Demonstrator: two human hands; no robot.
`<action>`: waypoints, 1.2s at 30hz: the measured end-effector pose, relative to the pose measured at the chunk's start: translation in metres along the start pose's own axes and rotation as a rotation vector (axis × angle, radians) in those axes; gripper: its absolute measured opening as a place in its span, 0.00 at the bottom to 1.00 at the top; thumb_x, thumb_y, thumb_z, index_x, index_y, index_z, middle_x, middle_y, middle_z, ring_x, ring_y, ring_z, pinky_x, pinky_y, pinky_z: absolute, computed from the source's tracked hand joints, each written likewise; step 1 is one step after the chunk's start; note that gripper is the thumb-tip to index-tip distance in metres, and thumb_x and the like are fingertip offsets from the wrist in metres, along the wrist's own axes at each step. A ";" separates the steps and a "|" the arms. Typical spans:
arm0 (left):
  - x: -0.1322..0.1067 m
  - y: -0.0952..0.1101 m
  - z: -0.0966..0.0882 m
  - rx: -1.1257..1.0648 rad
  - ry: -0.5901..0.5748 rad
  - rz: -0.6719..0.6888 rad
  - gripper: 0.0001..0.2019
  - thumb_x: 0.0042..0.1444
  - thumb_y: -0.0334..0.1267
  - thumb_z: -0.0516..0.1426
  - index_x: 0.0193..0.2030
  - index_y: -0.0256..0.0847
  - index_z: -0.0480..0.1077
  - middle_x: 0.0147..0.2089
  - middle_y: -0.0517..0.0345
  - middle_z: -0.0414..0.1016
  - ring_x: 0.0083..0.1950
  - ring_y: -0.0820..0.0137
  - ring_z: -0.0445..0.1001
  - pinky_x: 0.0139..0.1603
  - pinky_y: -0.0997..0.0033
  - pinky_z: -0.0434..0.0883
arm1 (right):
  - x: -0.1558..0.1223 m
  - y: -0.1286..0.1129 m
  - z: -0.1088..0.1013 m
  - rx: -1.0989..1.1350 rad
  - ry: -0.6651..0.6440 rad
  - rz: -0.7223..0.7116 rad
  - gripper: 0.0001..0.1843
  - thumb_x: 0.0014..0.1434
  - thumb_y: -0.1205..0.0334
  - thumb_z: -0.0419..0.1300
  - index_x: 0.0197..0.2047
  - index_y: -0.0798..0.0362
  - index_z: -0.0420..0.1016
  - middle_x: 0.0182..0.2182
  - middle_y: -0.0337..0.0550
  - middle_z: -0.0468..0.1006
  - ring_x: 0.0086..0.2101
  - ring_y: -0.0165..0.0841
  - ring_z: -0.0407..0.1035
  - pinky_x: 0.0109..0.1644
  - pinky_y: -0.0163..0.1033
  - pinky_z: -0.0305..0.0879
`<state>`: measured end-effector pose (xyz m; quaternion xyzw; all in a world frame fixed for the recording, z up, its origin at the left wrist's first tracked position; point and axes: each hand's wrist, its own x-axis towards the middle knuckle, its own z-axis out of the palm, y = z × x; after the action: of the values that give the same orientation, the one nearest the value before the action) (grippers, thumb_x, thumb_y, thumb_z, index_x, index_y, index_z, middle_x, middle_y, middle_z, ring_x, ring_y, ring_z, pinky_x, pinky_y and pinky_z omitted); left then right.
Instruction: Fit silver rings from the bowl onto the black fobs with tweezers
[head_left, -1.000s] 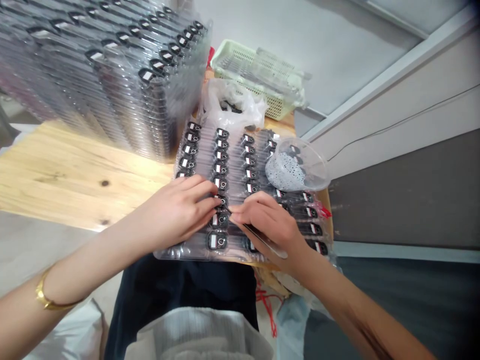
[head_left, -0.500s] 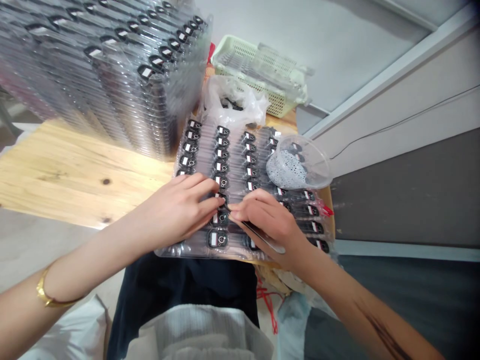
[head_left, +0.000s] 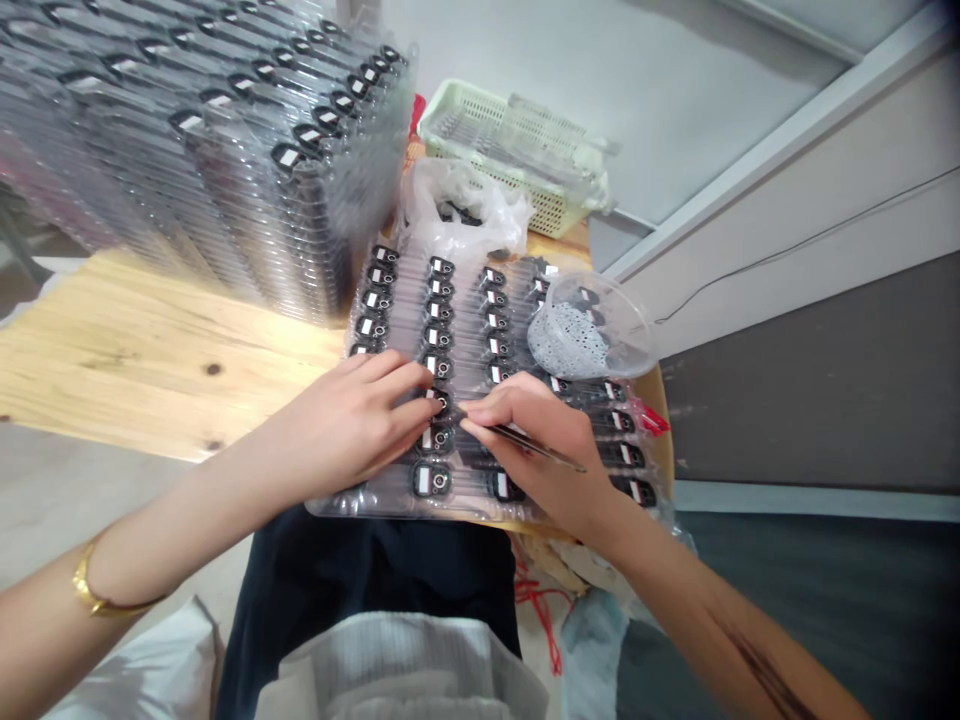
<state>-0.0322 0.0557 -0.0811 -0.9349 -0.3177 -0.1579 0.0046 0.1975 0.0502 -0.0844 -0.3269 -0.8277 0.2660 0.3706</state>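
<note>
A clear plastic tray (head_left: 480, 330) with rows of small black parts lies on the wooden table in front of me. My left hand (head_left: 352, 420) rests on the tray, its fingers curled and pressing on one black part (head_left: 437, 402) in the second column. My right hand (head_left: 536, 440) is closed in a pinch on thin metal tweezers (head_left: 544, 446), whose tip meets the same part beside my left fingertips. Another black part (head_left: 431, 480) sits in the near row, just under my hands.
A tall stack of filled clear trays (head_left: 210, 150) stands at the back left. A clear cup (head_left: 592, 330) with small speckled bits sits on the tray's right side. Behind it are a white plastic bag (head_left: 465, 205) and a pale green basket (head_left: 517, 150). Bare wooden table (head_left: 150, 350) stretches left.
My right hand has tilted, so the tweezers' rear end swung up and to the right. My left hand stays on the same part.
</note>
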 end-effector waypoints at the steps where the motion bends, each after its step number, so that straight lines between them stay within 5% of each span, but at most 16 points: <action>1: 0.000 0.000 0.000 0.000 -0.001 0.001 0.15 0.68 0.37 0.48 0.49 0.38 0.74 0.45 0.49 0.72 0.43 0.61 0.68 0.41 0.62 0.69 | 0.000 0.001 0.001 0.005 0.000 0.012 0.08 0.62 0.73 0.60 0.37 0.49 0.69 0.33 0.39 0.76 0.39 0.33 0.71 0.45 0.43 0.70; 19: -0.002 -0.001 0.000 -0.041 0.010 -0.015 0.15 0.67 0.37 0.48 0.49 0.33 0.73 0.47 0.45 0.73 0.47 0.60 0.71 0.46 0.59 0.72 | 0.003 -0.004 0.002 0.022 -0.011 0.012 0.07 0.62 0.72 0.60 0.35 0.50 0.70 0.32 0.39 0.78 0.38 0.33 0.71 0.45 0.43 0.68; 27: -0.002 -0.001 0.000 -0.046 0.007 -0.020 0.15 0.67 0.37 0.49 0.49 0.35 0.74 0.47 0.45 0.73 0.46 0.61 0.71 0.45 0.59 0.73 | 0.007 -0.008 -0.001 0.022 0.071 0.326 0.04 0.59 0.67 0.64 0.32 0.51 0.75 0.31 0.39 0.80 0.34 0.34 0.74 0.39 0.41 0.69; 36: -0.002 -0.002 0.000 -0.054 0.012 -0.024 0.15 0.68 0.38 0.48 0.48 0.36 0.74 0.47 0.47 0.73 0.46 0.62 0.70 0.46 0.61 0.72 | 0.008 -0.008 0.001 0.037 0.064 0.359 0.04 0.58 0.65 0.65 0.31 0.50 0.75 0.29 0.38 0.80 0.33 0.33 0.74 0.36 0.39 0.69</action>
<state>-0.0347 0.0557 -0.0816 -0.9299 -0.3246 -0.1720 -0.0207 0.1900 0.0506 -0.0766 -0.4706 -0.7389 0.3324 0.3494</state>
